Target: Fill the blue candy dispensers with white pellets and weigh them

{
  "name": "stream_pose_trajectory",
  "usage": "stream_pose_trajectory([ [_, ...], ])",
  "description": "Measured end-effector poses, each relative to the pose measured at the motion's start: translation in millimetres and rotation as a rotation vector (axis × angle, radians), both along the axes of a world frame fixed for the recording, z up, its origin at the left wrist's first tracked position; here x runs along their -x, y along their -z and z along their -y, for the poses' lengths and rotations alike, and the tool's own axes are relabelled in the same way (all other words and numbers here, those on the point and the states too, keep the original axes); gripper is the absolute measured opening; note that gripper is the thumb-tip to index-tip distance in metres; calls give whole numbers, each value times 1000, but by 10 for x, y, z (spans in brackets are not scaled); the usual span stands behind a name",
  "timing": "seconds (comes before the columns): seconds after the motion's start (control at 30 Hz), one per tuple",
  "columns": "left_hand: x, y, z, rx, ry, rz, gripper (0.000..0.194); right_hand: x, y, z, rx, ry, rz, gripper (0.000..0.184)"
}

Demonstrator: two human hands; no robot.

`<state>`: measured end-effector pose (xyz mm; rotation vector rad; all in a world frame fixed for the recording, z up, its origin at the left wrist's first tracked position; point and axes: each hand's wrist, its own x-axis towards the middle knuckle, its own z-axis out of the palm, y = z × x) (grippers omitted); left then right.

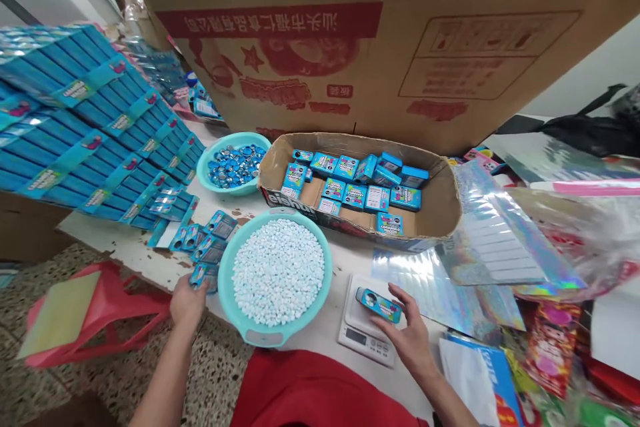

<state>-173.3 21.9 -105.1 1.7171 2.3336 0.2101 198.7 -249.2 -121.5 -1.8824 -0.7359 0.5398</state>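
My right hand (411, 337) has its thumb and fingers at the end of a small blue candy box (379, 305), which has a round hole in its face. That box is over the pan of a white digital scale (367, 337); whether it touches the pan I cannot tell. At the table's left edge my left hand (189, 302) is closed on another blue candy box (203, 275), its fingers partly hidden. Several similar boxes (209, 248) lie just beyond it. Between my hands stands a turquoise basin (325, 267) full of small pale candies (279, 271).
A low cardboard tray (453, 207) holds several blue boxes. Behind it stands a large carton (390, 80). A smaller basin (203, 170) contains blue and silver caps. Stacked blue packs (75, 140) rise at left, above a red stool (107, 310). Shiny wrappers (480, 240) lie at right.
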Motion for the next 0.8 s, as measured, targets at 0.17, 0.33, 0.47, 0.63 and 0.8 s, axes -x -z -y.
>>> stream_pose_trajectory([
  [0.17, -201, 4, 145, -194, -68, 66, 60, -46, 14, 21, 124, -66, 11, 45],
  [0.33, -677, -268, 513, -281, -33, 686, 47, -72, -461, -338, 91, -102, 175, 36],
  [0.47, -1409, -480, 675, 129, -85, 1496, 58, 85, -961, -879, -89, -409, 365, 28],
  [0.63, -1973, -549, 560, 348, -413, 1927, 48, 412, -1041, -1435, -86, -711, 606, 24],
  [0.8, -1972, -382, 462, 285, -693, 2010, 20, 547, -897, -1595, 6, -722, 665, 26],
])
